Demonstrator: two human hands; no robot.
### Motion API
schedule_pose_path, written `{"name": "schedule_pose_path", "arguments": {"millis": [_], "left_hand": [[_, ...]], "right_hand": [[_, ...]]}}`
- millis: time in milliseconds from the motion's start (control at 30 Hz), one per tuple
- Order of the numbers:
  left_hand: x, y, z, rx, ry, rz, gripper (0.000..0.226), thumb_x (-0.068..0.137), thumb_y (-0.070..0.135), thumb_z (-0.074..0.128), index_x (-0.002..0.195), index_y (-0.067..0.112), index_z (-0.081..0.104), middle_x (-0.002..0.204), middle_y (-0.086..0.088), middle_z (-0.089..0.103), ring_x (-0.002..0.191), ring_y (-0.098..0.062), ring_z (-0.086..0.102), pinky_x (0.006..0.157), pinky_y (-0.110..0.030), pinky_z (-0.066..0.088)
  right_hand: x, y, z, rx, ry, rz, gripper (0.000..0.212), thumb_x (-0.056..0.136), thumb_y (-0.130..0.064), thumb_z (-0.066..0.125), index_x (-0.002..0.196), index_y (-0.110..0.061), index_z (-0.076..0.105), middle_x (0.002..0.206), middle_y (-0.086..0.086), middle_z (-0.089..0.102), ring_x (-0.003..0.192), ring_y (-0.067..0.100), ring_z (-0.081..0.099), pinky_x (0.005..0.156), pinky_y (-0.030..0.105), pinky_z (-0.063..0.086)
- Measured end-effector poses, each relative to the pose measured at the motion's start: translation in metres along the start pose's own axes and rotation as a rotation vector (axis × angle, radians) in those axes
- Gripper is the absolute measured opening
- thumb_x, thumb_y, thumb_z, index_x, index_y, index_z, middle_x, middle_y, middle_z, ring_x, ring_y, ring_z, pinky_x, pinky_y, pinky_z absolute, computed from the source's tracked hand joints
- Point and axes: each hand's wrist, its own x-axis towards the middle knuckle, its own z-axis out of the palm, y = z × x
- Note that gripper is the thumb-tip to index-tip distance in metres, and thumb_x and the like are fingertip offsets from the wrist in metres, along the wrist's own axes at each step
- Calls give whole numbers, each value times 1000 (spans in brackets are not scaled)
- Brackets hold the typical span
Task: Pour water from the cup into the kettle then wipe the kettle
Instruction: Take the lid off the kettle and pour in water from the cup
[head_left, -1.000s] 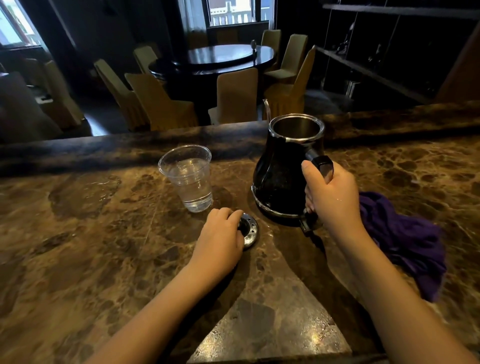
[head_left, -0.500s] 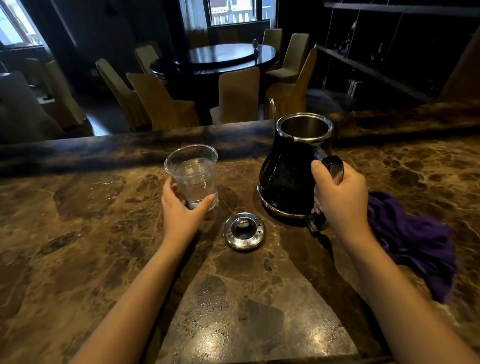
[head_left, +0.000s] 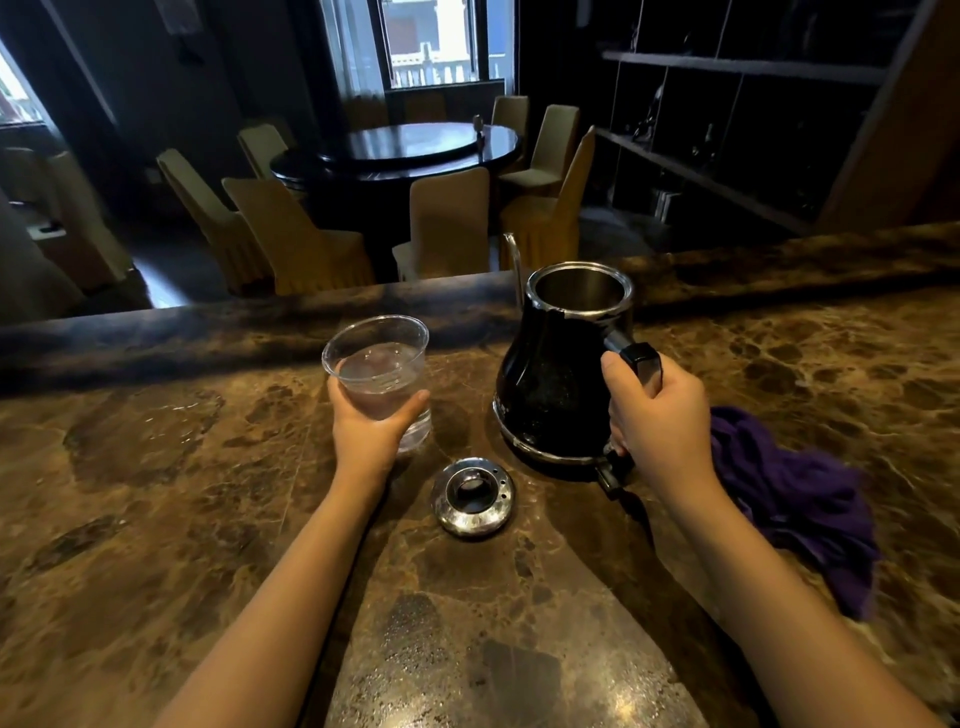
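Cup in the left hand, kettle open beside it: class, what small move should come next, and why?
Probably lift the cup and carry it rightward over the kettle mouth, ready to tip. The left hand already grips the cup, which holds water; the lid lies off on the counter, and the right hand holds the kettle's handle.

Looks like a restaurant dining room: marble bar counter (head_left: 156, 493) across the lower frame, round dark banquet table (head_left: 415, 150) ringed by cloth-covered chairs (head_left: 291, 234) up top, shelving (head_left: 727, 130) upper right.
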Motion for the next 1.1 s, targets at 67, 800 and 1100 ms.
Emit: {"name": "schedule_pose_path", "arguments": {"millis": [67,800,1100], "left_hand": [[3,8,9,-36,-34,34,93,58,27,83,133,29,28,133,-1,47,120,-18,47,99,-37,40],[26,116,49,178,-327,399,80,58,31,83,119,43,33,105,29,44,95,-1,48,70,-12,37],[37,130,52,403,-354,468,89,58,32,83,131,30,32,125,7,49,104,-8,45,77,-18,37]], "right_hand": [[2,-2,-1,-20,-1,-2,39,86,-25,56,52,-23,37,52,10,40,51,27,39,53,43,35],[5,3,0,-28,16,12,34,85,-21,59,54,-19,45,49,-2,45,48,13,42,48,28,32],[8,11,-1,-2,4,3,31,84,-25,60,55,-22,49,44,-10,48,44,4,43,42,16,33]]}}
